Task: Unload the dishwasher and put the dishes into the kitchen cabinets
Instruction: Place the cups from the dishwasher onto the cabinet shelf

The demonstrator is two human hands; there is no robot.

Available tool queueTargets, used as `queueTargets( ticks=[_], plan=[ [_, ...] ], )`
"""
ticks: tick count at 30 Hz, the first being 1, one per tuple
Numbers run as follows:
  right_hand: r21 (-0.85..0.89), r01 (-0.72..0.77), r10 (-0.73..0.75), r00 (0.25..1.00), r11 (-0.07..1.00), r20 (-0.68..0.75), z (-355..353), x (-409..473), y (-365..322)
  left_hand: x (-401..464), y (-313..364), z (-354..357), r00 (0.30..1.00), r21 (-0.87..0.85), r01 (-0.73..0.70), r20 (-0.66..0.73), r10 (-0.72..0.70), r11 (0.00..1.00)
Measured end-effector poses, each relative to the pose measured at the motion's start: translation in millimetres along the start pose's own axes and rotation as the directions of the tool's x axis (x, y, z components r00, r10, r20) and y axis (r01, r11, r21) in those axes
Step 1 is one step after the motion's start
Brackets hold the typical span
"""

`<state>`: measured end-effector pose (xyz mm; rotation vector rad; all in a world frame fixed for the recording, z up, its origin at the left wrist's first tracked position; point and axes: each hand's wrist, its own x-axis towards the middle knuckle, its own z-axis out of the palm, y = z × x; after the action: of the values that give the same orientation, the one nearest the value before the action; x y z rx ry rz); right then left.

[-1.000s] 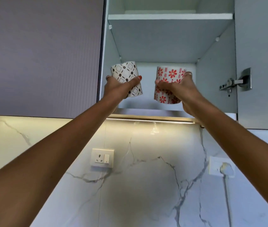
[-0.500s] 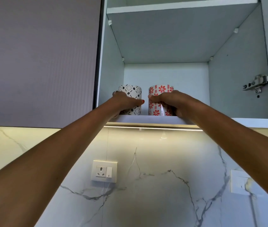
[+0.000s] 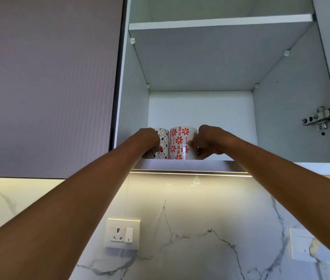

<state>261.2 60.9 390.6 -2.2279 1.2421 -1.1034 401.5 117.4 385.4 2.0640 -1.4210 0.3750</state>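
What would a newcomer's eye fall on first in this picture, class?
Two patterned ceramic mugs stand side by side on the open cabinet's bottom shelf: a white mug with red flowers, gripped by the right hand, and a white mug with black squares, gripped by the left hand.

At the frame's centre, the left mug (image 3: 163,143) is white with black squares and diamonds; the right mug (image 3: 180,142) is white with red flowers and bars; the open cabinet (image 3: 200,110) is pale grey-white inside; the closed door (image 3: 47,85) (upper left) is dull mauve, finely ribbed; the backsplash (image 3: 190,229) is white marble, grey-veined; the socket (image 3: 122,233) cream.
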Motion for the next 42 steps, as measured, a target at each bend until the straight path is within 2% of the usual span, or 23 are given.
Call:
queueTargets(
  ticks=[4,10,18,26,34,42],
  plan=[
    [-0.071,-0.061,0.067,0.995,0.996,0.08,0.8,8.5,-14.0,4.0,-1.0,-1.9,1.0,0.16,0.005,-0.009,-0.004,0.987],
    [-0.151,-0.082,0.089,0.995,0.985,0.041,9.5,24.6,-19.2,23.9,-7.2,4.4,0.999,0.2,-0.024,-0.039,0.032,0.98],
    [-0.15,-0.071,0.076,0.997,0.986,0.023,18.0,39.4,-9.9,38.9,-21.0,24.7,0.988,0.119,-0.021,-0.148,0.039,0.993],
    [-0.246,-0.061,0.085,0.992,0.967,0.089,21.0,34.4,-7.7,35.0,-23.2,24.1,0.977,0.007,-0.05,-0.206,0.05,0.999],
    [-0.298,-0.043,0.087,0.987,0.954,0.137,15.6,22.5,-8.7,26.1,-21.0,17.0,0.948,0.018,-0.098,-0.303,0.099,0.995],
    [-0.346,0.006,0.059,0.982,0.938,0.178,-2.1,9.1,-6.8,5.3,-12.0,9.6,0.961,0.029,-0.077,-0.264,0.082,0.997]
  ],
)
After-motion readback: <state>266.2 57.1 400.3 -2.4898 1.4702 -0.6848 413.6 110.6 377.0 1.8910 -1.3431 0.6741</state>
